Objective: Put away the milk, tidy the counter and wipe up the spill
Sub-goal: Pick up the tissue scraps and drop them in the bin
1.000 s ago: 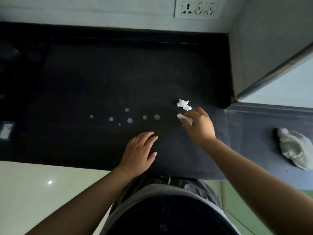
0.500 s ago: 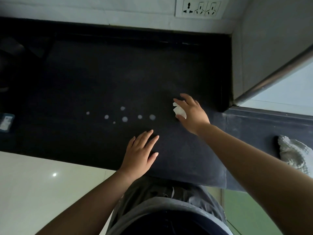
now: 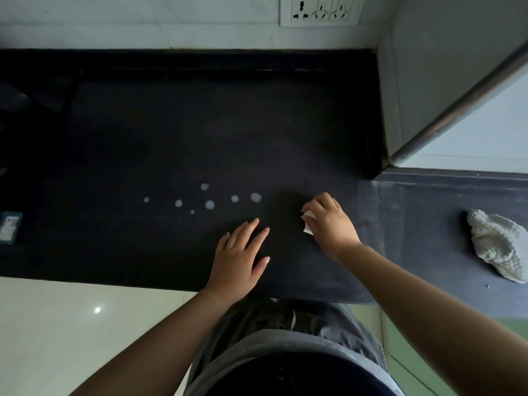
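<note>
The scraps of white paper (image 3: pixel 308 224) are now sitting bunched inside the right hand (image 3: pixel 328 224), whose grip is closing around them; a second ago one crumpled scrap was lying loose on the dark surface (image 3: pixel 171 132) just beyond the fingers, and that spot is now bare, so the tidying part appears to be nearing its end while the wiping is not yet begun. To the left of the grip, the milk drops (image 3: pixel 210 200) are lying untouched in a loose row, the nearest one close to the knuckles. The left hand (image 3: pixel 240 255) is resting flat with its grip open and empty, nearer the body than the drops and beside the right hand without touching it. Beyond the grip the surface is running wide and bare to the back wall, leaving ample room; to the right a wall corner (image 3: pixel 383 164) is closing in, and past it a grey cloth (image 3: pixel 497 247) is lying well apart. The front edge is lying just behind both wrists.
</note>
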Demonstrator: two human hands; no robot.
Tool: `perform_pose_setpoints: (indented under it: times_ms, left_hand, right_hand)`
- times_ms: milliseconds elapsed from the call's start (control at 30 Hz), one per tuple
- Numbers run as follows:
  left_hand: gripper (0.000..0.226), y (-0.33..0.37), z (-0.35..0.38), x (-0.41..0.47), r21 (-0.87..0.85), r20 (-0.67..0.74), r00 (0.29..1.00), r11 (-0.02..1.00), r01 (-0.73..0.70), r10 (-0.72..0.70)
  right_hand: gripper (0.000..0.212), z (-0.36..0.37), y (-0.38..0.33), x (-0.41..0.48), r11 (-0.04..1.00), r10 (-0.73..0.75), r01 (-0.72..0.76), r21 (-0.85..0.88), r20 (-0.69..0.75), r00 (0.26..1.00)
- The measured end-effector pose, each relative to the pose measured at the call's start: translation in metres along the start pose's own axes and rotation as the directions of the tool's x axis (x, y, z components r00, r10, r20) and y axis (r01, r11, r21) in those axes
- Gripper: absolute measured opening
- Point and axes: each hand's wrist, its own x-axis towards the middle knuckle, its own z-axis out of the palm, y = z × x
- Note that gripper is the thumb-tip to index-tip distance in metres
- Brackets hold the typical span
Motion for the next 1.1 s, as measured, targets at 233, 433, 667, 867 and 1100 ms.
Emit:
perform_pose_setpoints:
  times_ms: [233, 433, 667, 867, 1100]
  left_hand:
    - [0.057, -0.017, -0.004, 0.002, 0.037, 0.049, 0.992, 0.993, -0.115, 0.113]
    - [0.056, -0.037, -0.021, 0.009, -0.001, 0.145, 0.942, 0.952, -0.305, 0.301]
    - [0.054, -0.054, -0.047, 0.018, -0.109, 0.154, 0.864, 0.878, -0.467, 0.479]
    - [0.053, -0.053, -0.053, 0.009, -0.236, 0.188, 0.781, 0.799, -0.553, 0.596]
    - [0.050, -0.023, -0.050, -0.018, -0.270, 0.313, 0.614, 0.687, -0.674, 0.725]
  right_hand:
    - [0.017, 0.001, -0.016, -0.035, 0.941, 0.302, -0.276, 0.198, -0.118, 0.946]
    - [0.016, 0.016, -0.052, -0.075, 0.872, 0.463, -0.404, 0.274, -0.198, 0.864]
    - [0.013, 0.032, -0.103, -0.116, 0.794, 0.595, -0.463, 0.394, -0.354, 0.721]
    - [0.014, 0.061, -0.140, -0.162, 0.672, 0.740, -0.561, 0.483, -0.410, 0.533]
    - [0.017, 0.087, -0.173, -0.240, 0.515, 0.853, -0.664, 0.542, -0.398, 0.337]
